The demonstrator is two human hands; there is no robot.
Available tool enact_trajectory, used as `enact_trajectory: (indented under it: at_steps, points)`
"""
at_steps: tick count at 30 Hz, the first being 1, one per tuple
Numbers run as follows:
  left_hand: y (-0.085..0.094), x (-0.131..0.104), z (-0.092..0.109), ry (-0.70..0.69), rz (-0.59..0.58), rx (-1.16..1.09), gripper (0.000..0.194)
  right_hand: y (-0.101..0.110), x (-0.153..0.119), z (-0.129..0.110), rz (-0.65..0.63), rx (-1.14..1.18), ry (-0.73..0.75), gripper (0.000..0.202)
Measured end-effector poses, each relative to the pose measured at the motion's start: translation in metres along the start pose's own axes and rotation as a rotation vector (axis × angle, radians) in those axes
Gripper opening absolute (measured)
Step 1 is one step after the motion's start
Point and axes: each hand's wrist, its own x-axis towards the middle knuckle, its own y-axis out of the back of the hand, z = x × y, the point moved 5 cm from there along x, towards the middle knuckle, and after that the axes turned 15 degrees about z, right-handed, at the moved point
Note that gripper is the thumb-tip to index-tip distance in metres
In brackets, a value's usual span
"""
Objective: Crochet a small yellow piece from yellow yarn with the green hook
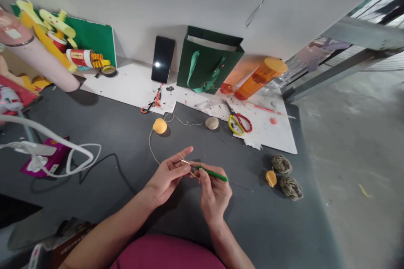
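My right hand [216,193] grips a crochet hook [213,173] by its green handle, the metal tip pointing left. Close against it, my left hand [168,178] pinches a small piece of yellow yarn work [193,174] between thumb and fingers, with yarn running over the raised index finger. The hook's tip lies by the left fingers; whether it sits in a loop is too small to tell. A strand leads from my left hand up to a yellow yarn ball [160,126] on the dark table. Further right lies a beige yarn ball [211,123] with a loose thread.
Scissors [238,121] with red and yellow handles lie on a white board [268,132]. Behind stand a phone [163,59], a green paper bag [208,61] and an orange bottle [260,79]. Grey-brown yarn bundles [291,188] are at right, white cables [63,134] at left.
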Motion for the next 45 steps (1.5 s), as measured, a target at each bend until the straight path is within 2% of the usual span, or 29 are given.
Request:
enact_trajectory:
  at_steps: [3,6,11,16,19,26,30,33,36,40,42,45]
  points:
    - [0.002,0.001,0.000,-0.002,0.006,-0.004,0.057,0.002,0.002,0.000,0.057,-0.018,-0.029,0.010]
    - [0.002,0.001,0.001,-0.007,-0.007,-0.008,0.053,0.001,0.003,0.001,0.060,0.024,-0.094,0.016]
    - [0.001,0.001,0.000,0.011,-0.045,-0.008,0.047,-0.004,0.004,0.010,0.023,0.181,-0.331,0.021]
    - [0.000,0.001,-0.003,0.044,-0.092,0.006,0.051,-0.008,0.005,0.022,0.010,0.349,-0.612,0.027]
    - [-0.001,0.000,-0.004,0.032,-0.107,0.038,0.052,-0.013,0.001,0.026,-0.030,0.407,-0.698,0.028]
    - [-0.003,-0.006,0.002,-0.061,-0.050,0.088,0.048,-0.012,-0.006,0.021,-0.019,0.329,-0.483,0.016]
    - [-0.005,-0.007,0.006,-0.143,-0.026,0.093,0.047,-0.006,-0.003,0.014,-0.037,0.208,-0.305,0.011]
    - [-0.001,-0.006,0.007,-0.203,0.049,0.092,0.046,-0.003,-0.002,0.008,-0.058,0.106,-0.139,0.011]
    - [0.003,-0.004,0.008,-0.257,0.116,0.062,0.048,-0.001,-0.002,0.001,-0.079,0.047,0.072,0.018]
    - [0.001,-0.004,0.006,-0.200,0.060,0.038,0.054,-0.004,-0.002,-0.009,-0.117,0.000,0.286,0.030]
    - [-0.001,-0.004,0.004,-0.144,0.025,0.013,0.054,-0.005,-0.002,-0.010,-0.104,0.000,0.290,0.031]
    - [-0.003,-0.004,0.002,-0.070,-0.029,-0.025,0.052,-0.005,-0.002,-0.004,-0.068,0.092,0.113,0.023]
